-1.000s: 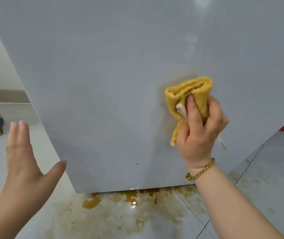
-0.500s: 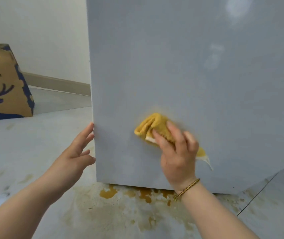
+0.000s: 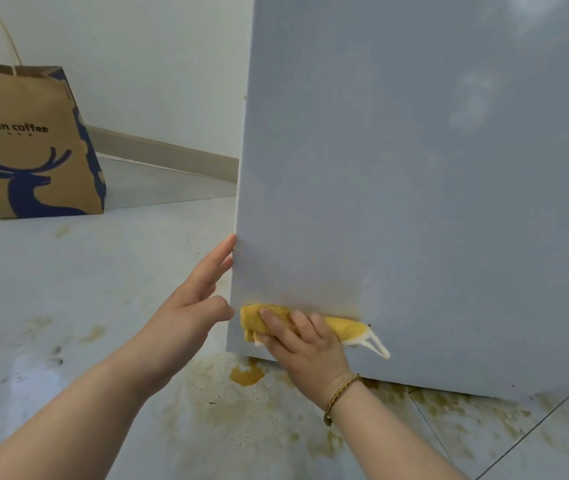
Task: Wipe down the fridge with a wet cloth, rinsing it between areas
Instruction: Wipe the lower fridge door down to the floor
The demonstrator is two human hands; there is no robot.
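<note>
The grey fridge (image 3: pixel 414 185) fills the right of the view, its flat side facing me. My right hand (image 3: pixel 305 344) presses a folded yellow cloth (image 3: pixel 345 328) against the panel's lower left corner, fingers curled over the bundle; a white loop tag hangs from the cloth's right end. My left hand (image 3: pixel 196 299) is held with straight fingers against the panel's left edge, fingertips touching it just above the cloth.
Yellow-brown liquid stains (image 3: pixel 246 375) spread over the pale floor tiles under and in front of the fridge. A brown paper bag (image 3: pixel 30 143) with a blue deer print stands at the back left by the white wall and its skirting board.
My right hand has slid the cloth down and left to the panel's bottom corner. My left hand stays at the fridge's edge. The view has shifted left, showing more of the paper bag.
</note>
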